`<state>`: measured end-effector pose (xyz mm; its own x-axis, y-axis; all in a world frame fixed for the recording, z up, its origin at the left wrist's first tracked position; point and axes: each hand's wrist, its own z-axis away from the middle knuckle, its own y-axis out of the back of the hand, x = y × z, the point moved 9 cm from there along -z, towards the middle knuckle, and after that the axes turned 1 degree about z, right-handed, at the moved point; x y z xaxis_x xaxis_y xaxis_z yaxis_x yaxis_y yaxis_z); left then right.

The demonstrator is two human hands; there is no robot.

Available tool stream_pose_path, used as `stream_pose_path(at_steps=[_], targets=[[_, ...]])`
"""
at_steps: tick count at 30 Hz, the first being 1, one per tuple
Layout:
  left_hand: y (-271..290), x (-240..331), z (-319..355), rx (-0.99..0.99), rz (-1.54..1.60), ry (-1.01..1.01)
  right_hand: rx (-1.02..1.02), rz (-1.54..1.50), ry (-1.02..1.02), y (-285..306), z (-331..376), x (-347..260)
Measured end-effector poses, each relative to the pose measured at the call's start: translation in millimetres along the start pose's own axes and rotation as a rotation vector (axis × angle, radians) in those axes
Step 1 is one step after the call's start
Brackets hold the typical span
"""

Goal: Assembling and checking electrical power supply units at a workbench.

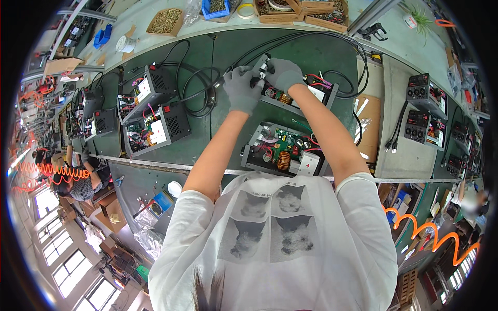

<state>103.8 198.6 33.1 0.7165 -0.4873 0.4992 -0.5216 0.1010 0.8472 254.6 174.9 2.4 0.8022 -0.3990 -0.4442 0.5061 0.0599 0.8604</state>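
Note:
Both my hands wear grey gloves and meet at the end panel (263, 63) of an open metal-cased electronic unit (324, 90) at the back of the bench. My left hand (241, 89) has its fingers curled by the panel's left side, beside a black cable (248, 53); what they grip is hidden. From the other side my right hand (284, 75) closes its fingers at the panel, over small light-coloured parts. Its grip is too small to make out. Nearer my body sits a second open unit (282, 150), with a green circuit board, a copper coil and a white block.
More open units (158, 127) stand to the left, beside coiled black cable (199, 98). Further units (426, 96) are at the right. Bins of small parts (165, 22) line the back shelf. An orange coiled hose (430, 228) hangs at right. Another person (85, 181) works at far left.

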Motion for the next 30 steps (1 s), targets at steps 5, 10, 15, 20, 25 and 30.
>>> stream_pose_path(at_steps=[5,10,15,20,25,30], targets=[[14.0,20.7,6.5,0.037,-0.134,-0.068,0.133,0.118,0.051,-2.8,-2.5,-0.5],[10.9,10.8,6.2,-0.008,-0.084,0.076,0.683,0.497,0.356,35.7,18.1,-14.9],[4.6,21.0,5.6,0.032,-0.126,0.135,0.295,0.243,0.058,60.0,2.8,24.8],[-4.8,29.0,-3.0,0.021,-0.13,0.185,-0.173,-0.481,-0.158,16.9,-8.6,55.2],[-6.1,24.3,-5.6,0.051,-0.113,0.216,-0.449,-0.472,-0.087,-8.3,-5.4,42.9],[-10.5,25.8,-13.5,-0.018,-0.111,0.154,-0.212,-0.373,-0.109,-3.7,-9.2,33.8]])
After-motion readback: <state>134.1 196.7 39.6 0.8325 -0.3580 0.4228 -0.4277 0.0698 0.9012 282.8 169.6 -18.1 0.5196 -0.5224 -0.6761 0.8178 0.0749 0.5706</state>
